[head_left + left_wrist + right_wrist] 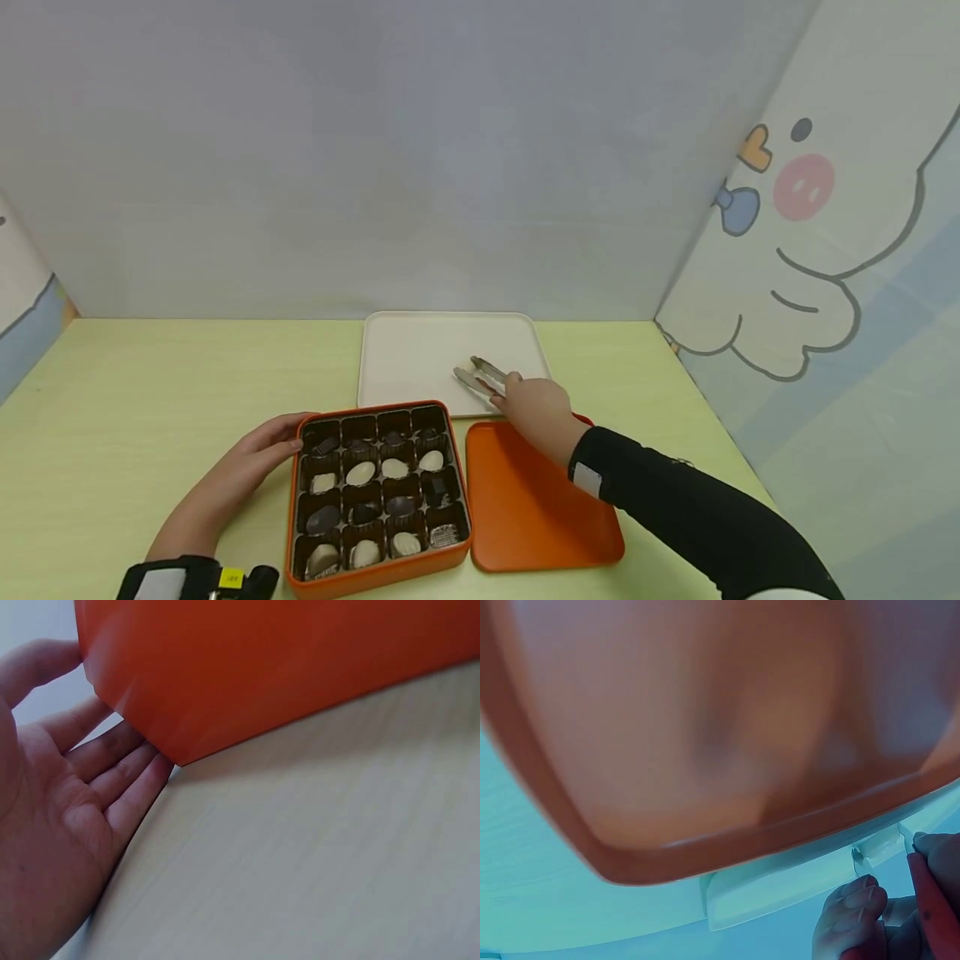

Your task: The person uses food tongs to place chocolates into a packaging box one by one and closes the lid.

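An orange box (378, 575) stands at front centre, its dark compartments holding pale and dark chocolates (361, 473). At its left side, near the far corner, my left hand (258, 454) rests with the thumb by the rim. In the left wrist view the fairly straight fingers (112, 765) touch the box's outer wall (262, 667). My right hand (542, 408) grips tongs (480, 385) with red handles (930, 904). Their metal ends are over the white tray (420, 350), a little apart. I cannot tell whether the pale patch between them is a chocolate.
An orange lid (543, 517) lies right of the box, in front of the white tray and partly under my right forearm. All stand on a pale yellow-green table (187, 367). A grey wall (375, 167) rises behind; a cartoon-printed panel (847, 250) bounds the right.
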{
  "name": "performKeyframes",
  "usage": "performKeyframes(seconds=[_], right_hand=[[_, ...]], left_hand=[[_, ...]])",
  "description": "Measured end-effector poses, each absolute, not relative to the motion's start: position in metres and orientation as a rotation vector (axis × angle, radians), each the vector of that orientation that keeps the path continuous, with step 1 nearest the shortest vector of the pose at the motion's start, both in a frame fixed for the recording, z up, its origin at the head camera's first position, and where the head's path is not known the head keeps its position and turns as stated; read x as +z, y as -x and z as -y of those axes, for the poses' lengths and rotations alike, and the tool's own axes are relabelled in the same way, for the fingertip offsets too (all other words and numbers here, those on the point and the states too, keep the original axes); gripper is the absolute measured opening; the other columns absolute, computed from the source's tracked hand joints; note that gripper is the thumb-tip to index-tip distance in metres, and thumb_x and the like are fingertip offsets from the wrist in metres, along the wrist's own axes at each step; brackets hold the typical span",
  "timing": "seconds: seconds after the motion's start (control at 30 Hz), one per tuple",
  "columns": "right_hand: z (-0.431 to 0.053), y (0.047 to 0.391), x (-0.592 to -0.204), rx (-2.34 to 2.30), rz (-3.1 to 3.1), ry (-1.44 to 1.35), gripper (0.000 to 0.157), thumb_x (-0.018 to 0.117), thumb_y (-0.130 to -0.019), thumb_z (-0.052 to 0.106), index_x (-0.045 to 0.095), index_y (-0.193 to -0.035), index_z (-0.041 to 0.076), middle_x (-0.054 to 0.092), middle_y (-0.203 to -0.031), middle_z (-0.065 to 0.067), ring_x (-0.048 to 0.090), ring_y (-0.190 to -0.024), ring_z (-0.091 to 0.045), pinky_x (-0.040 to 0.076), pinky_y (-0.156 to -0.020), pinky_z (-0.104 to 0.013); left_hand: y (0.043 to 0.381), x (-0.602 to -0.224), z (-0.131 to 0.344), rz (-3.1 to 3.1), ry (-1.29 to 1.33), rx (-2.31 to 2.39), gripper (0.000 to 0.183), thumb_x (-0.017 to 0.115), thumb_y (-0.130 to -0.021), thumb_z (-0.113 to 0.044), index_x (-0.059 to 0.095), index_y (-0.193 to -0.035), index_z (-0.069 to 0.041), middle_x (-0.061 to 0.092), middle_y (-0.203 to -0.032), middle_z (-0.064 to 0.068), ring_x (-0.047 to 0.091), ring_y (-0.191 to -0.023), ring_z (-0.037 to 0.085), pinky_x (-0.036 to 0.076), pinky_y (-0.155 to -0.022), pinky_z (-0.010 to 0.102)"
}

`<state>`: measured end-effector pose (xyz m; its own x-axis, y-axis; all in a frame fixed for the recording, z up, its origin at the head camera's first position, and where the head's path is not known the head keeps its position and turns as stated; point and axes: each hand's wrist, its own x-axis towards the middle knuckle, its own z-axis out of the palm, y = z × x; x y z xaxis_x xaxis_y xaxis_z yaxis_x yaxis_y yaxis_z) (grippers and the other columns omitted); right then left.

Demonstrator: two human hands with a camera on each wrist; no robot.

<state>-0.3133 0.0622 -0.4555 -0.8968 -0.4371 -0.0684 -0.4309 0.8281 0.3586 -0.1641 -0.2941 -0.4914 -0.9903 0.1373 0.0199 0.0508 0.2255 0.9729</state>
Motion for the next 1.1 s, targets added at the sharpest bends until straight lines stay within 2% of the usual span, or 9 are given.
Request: performKeyframes(seconds=[0.13,0.67,0.83,0.9,1.1], right_hand=[[-0.068,0.308,-0.454,-0.503,3.024,-0.692,0.049,0.041,-0.089,0.055,0.047,-0.099,0.007,0.038,-0.049,-0.001,0.04,-0.038,-0.017,0.029,-0.035,-0.025],[-0.09,0.292,-0.447,-0.427,3.038,-0.704,0.044,0.047,-0.088,0.053,0.043,-0.088,0.009,0.038,-0.049,-0.001,0.04,-0.04,-0.017,0.031,-0.035,-0.025],[-0.099,0.295,-0.45,-0.438,3.017,-0.733,0.044,0.048,-0.087,0.053,0.044,-0.091,0.009,0.037,-0.049,0.0,0.039,-0.04,-0.016,0.03,-0.035,-0.024],[-0.102,0.294,-0.448,-0.45,3.017,-0.749,0.044,0.048,-0.088,0.052,0.047,-0.098,0.009,0.037,-0.05,0.0,0.039,-0.04,-0.016,0.031,-0.035,-0.024],[-0.111,0.275,-0.435,-0.372,2.927,-0.847,0.044,0.051,-0.086,0.052,0.049,-0.099,0.01,0.037,-0.047,0.002,0.037,-0.039,-0.014,0.03,-0.034,-0.024]], left_hand=[[0.164,-0.491,0.294,-2.392,-0.204,1.917,0.044,0.047,-0.094,-0.028,0.038,-0.132,-0.007,0.04,-0.132,0.019,0.034,-0.12,0.031,0.024,-0.099,0.06],[0.165,-0.495,0.297,-2.389,-0.18,1.91,0.044,0.047,-0.094,-0.031,0.039,-0.132,-0.01,0.041,-0.131,0.016,0.034,-0.119,0.029,0.023,-0.1,0.06],[0.166,-0.494,0.296,-2.366,-0.193,1.925,0.043,0.046,-0.094,-0.031,0.039,-0.132,-0.011,0.041,-0.132,0.016,0.034,-0.12,0.028,0.023,-0.1,0.059],[0.165,-0.494,0.295,-2.36,-0.203,1.929,0.042,0.046,-0.094,-0.03,0.04,-0.131,-0.011,0.041,-0.131,0.016,0.035,-0.119,0.027,0.023,-0.1,0.058],[0.165,-0.492,0.296,-2.372,-0.202,1.923,0.042,0.046,-0.094,-0.03,0.04,-0.131,-0.01,0.042,-0.13,0.016,0.036,-0.118,0.028,0.023,-0.099,0.058]])
